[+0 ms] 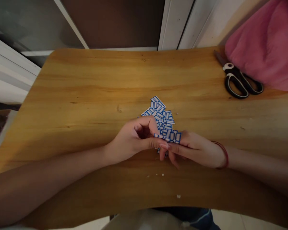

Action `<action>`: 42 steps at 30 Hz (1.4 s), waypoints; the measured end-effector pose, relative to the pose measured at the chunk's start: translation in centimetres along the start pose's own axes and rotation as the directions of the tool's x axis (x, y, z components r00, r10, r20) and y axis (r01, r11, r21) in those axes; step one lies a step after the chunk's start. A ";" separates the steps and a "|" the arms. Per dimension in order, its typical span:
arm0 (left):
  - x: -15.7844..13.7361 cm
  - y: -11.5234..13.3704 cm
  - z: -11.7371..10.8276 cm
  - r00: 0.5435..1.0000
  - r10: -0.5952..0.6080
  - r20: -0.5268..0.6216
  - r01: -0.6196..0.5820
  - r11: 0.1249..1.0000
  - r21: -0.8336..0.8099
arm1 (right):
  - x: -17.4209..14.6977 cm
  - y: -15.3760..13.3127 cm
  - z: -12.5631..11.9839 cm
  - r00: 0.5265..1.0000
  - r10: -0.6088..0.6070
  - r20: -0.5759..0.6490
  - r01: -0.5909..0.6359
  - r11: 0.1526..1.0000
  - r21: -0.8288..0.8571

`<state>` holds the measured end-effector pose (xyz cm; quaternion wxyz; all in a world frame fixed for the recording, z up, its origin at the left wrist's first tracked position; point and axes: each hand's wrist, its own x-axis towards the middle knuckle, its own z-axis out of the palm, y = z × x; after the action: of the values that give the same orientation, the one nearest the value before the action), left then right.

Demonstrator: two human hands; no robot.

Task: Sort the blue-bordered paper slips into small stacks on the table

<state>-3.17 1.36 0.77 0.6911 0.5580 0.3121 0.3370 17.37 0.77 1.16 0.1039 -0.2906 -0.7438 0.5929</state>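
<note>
Near the middle of the table, my left hand (134, 135) pinches a small paper piece (175, 136) printed with blue-bordered labels. From the other side, my right hand (196, 148) grips the same piece, its thumb meeting my left thumb at the lower edge. Fingers of one hand reach below the piece, partly covered by it. Just beyond the hands lies a loose pile of similar white-and-blue paper pieces (158, 111), overlapping at various angles. My left hand hides part of that pile. A red cord circles my right wrist.
Black-handled scissors (237, 80) rest at the far right, beside a pink cloth (261, 44). Tiny white scraps (179, 196) lie on the wooden table (86, 83) near its front edge. A framed glass panel stands behind the table.
</note>
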 end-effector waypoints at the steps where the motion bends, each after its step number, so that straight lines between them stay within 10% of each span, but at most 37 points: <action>1: 0.1 0.1 0.0 1.000 -0.018 0.010 0.018 1.000 -0.007 | 0.0 0.0 0.0 1.000 -0.012 0.006 0.012 1.000 -0.012; 18: -0.1 -0.8 0.7 0.992 -0.060 0.109 0.035 0.976 0.214 | 0.2 1.2 1.4 0.989 -0.136 -0.054 0.078 0.806 -0.587; 28: -0.6 0.3 0.4 0.995 0.091 -0.046 -0.080 0.976 0.200 | -0.3 0.5 1.1 0.970 -0.203 -0.137 0.162 0.952 -0.260; 36: -0.1 1.6 -2.9 0.969 0.014 0.247 -0.221 0.499 0.838 | -0.9 1.1 0.3 0.937 0.108 -0.333 -0.080 0.992 0.096; 42: -0.1 0.7 -2.8 0.963 -0.013 0.271 -0.246 0.381 0.891 | -1.2 1.2 0.4 0.974 -0.168 -0.149 0.098 0.917 -0.386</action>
<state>-5.59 2.91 0.98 0.2732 0.9020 0.3223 0.0887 18.49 -0.04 0.18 0.1530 -0.3059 -0.8494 0.4020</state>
